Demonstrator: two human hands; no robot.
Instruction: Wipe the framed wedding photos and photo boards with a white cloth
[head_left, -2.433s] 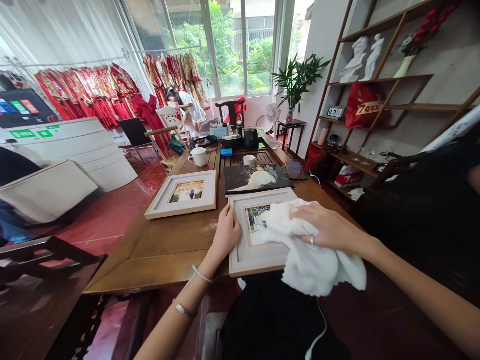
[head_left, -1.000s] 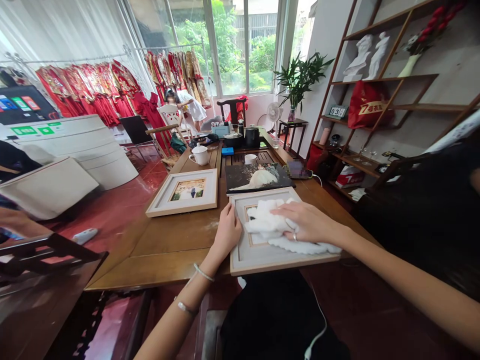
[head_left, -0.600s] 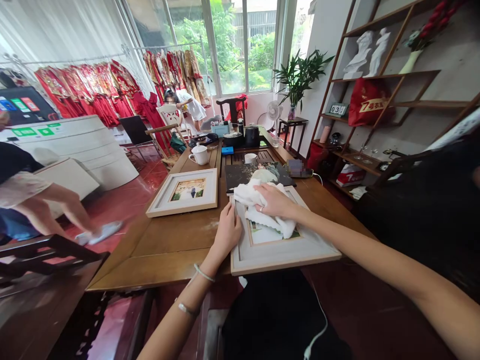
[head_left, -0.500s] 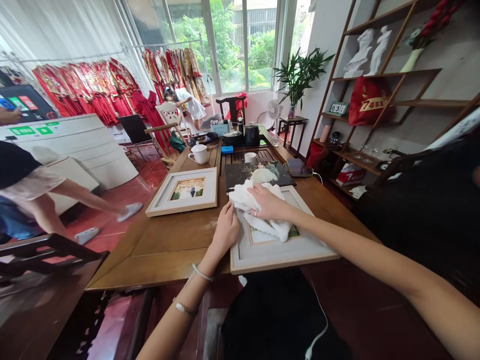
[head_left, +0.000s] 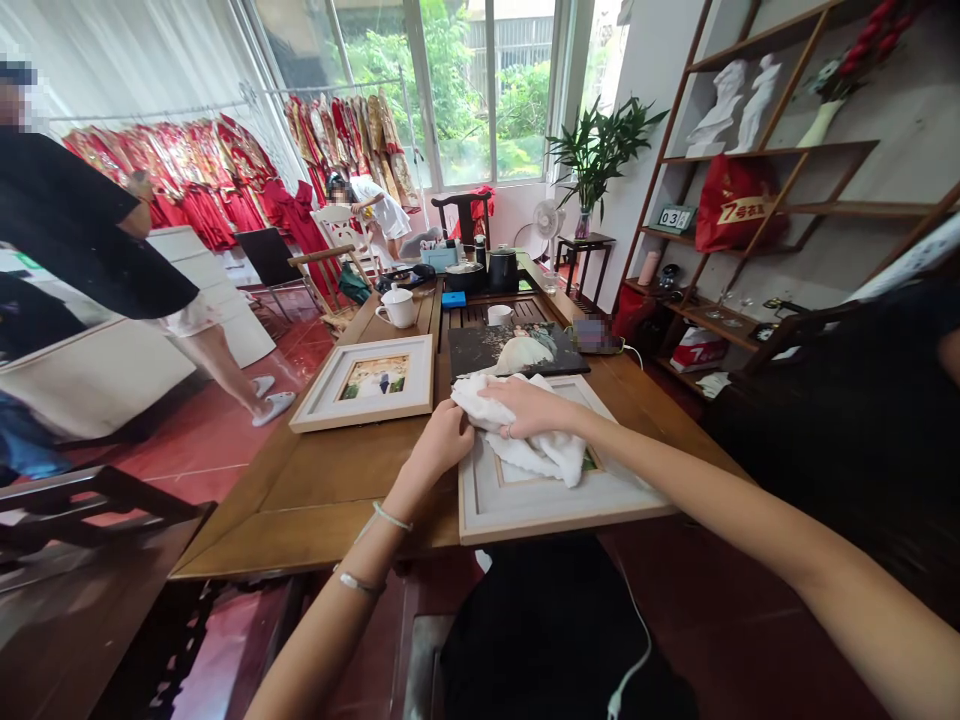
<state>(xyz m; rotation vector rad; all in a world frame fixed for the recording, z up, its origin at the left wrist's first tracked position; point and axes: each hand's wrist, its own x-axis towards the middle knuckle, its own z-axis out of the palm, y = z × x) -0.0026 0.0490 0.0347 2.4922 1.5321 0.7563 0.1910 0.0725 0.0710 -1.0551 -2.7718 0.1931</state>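
Two framed photos [head_left: 361, 383], one hand-held cloth [head_left: 551, 457], two white cups [head_left: 399, 308], two statuettes [head_left: 757, 105].

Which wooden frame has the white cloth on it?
The right frame, nearest the person, with the right hand on the cloth; the left frame lies with its photo uncovered.

Bright daylight enters through the windows [head_left: 454, 95] beyond the hands [head_left: 521, 407], with a sheen on the surface [head_left: 322, 485] left of them, darkness to their right, and stretched outer edges.
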